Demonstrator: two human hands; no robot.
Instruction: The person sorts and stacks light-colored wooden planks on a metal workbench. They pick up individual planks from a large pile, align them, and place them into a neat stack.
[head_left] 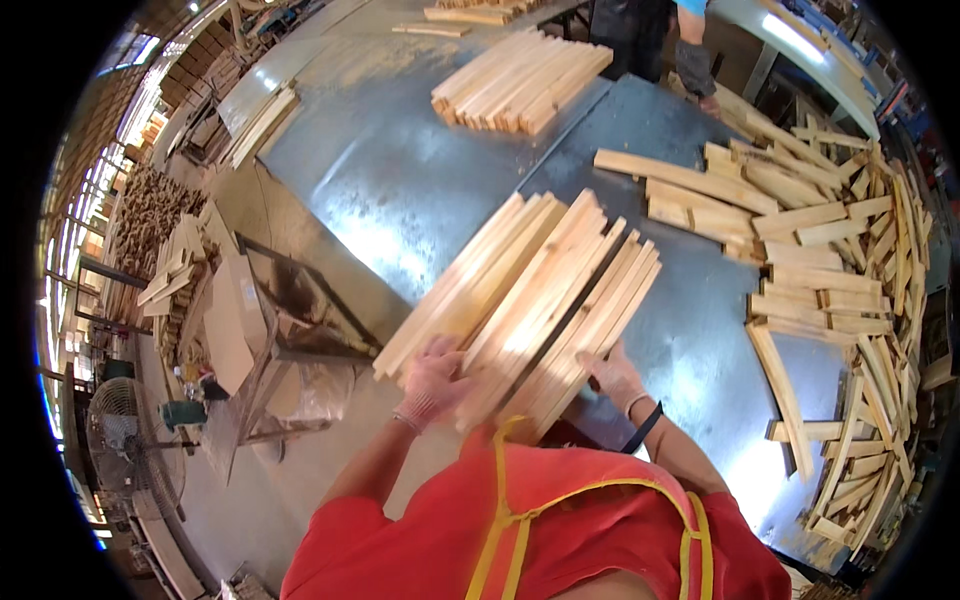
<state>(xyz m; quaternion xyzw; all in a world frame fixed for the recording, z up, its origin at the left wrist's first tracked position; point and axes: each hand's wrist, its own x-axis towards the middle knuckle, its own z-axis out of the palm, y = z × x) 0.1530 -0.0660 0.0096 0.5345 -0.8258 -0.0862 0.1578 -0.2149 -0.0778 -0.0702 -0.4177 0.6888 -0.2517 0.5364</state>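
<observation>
A bundle of pale wooden strips lies side by side in front of me, reaching over the near edge of the metal table. Narrow dark gaps part the strips into groups. My left hand, in a light knitted glove, grips strips at their near ends, fingers bent; some fingertips are hidden against the wood. At the bundle's right side, my right hand, gloved too, closes on the outer strips with its fingers at their edge. The undersides of the strips are out of sight.
The metal table carries another neat stack of strips farther off. A loose heap of wood pieces covers its right side. Across the table stands another person. A metal-framed stand and a fan are at left.
</observation>
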